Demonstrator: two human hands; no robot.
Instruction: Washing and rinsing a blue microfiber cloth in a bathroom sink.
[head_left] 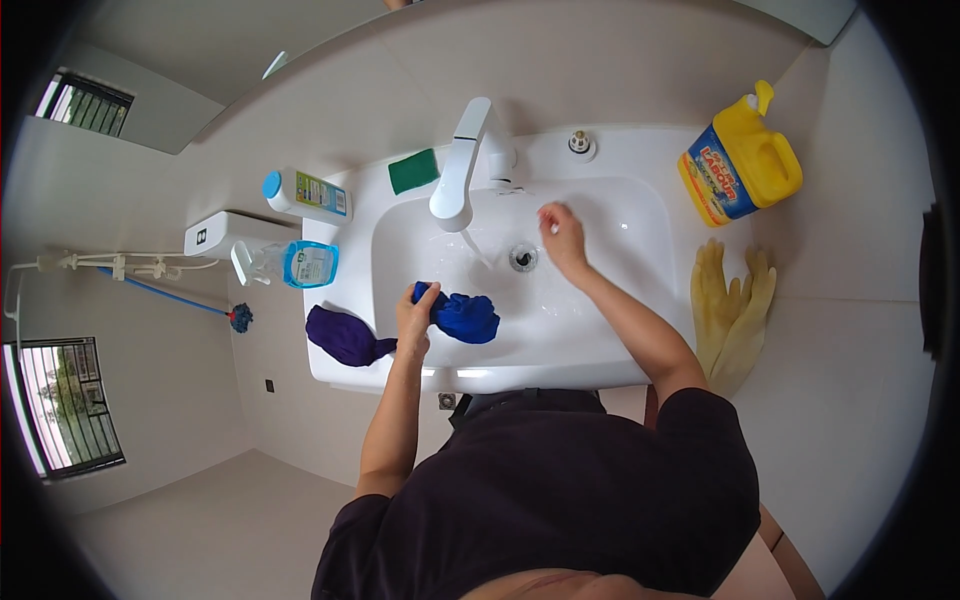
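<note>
My left hand (414, 318) is closed round one end of a wet-looking blue cloth (468, 318), whose bunched part hangs over the near left of the white washbasin (610, 330). Just left of that hand, a dark purple cloth (342, 335) lies wadded on the basin's rim. My right hand (563, 238) is raised above the bowl, right of the drain (523, 257), its fingers loosely curled with nothing visible in them. Between the hands and farther back stands the white tap (461, 175); a thin stream of water seems to fall from its spout.
A green scouring pad (413, 171) lies left of the tap. Along the left are a white bottle (310, 195) with a blue cap and a blue spray bottle (310, 264). Right of the bowl are a yellow jug (740, 160) and pale yellow rubber gloves (730, 315).
</note>
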